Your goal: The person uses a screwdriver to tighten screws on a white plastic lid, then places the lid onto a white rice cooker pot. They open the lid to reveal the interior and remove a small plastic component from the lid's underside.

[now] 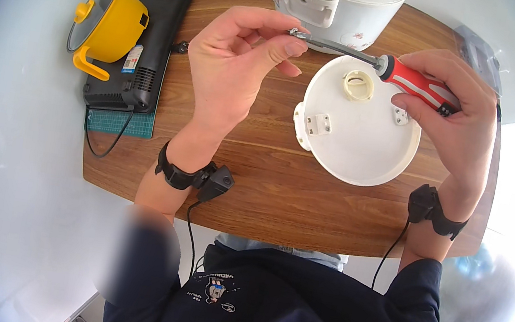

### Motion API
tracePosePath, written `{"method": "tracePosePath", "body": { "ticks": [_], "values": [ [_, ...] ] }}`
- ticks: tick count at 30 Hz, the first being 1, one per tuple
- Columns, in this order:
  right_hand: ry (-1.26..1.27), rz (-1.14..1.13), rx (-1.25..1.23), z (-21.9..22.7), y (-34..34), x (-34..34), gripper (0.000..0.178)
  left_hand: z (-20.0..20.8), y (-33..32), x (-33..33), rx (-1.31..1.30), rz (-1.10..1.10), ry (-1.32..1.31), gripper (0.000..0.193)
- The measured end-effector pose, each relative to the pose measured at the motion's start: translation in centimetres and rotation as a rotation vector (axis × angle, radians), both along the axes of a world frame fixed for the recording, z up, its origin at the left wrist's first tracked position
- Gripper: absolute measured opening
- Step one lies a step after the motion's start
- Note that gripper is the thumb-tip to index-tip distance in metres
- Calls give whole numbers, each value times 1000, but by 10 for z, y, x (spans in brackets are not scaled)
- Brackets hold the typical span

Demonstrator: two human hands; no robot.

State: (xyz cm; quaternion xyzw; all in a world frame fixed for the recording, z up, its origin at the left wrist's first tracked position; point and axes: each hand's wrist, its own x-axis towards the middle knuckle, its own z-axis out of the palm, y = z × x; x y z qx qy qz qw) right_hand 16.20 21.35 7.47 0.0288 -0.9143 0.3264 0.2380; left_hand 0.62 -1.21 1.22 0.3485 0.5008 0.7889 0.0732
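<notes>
My right hand is wrapped round the red and grey handle of a screwdriver, whose shaft points left. At its tip sits a small metal screw, pinched between the thumb and forefinger of my left hand; the fingers partly hide it. Both hands are raised over the table. Below the screwdriver lies a round white lid with its inner side up. It carries a cream ring and small white hinge-like brackets near its edge.
A white rice cooker body with a latch stands at the back of the wooden table. On the left, a yellow pot rests on a black cooktop over a green cutting mat. A clear plastic bag lies back right.
</notes>
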Motion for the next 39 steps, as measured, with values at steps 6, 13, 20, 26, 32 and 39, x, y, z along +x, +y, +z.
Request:
{"method": "tracePosePath", "body": {
  "ticks": [6,13,20,26,32,39],
  "values": [
    [-5,10,-6,-1,2,0,39,-1,0,-1,13,3,49,21],
    [3,6,-5,-2,0,-2,36,-6,0,-2,6,7,74,19],
    [9,15,-13,-3,0,-2,36,-8,-1,-1,21,7,47,19],
    [9,17,-4,-3,0,-1,37,-9,0,-1,93,-49,-22,21],
    [21,17,29,-3,2,-2,36,-11,0,-3,85,-63,-24,21],
    [7,-14,55,0,-1,3,41,-5,-1,1,-46,105,184,20]
  ]
}}
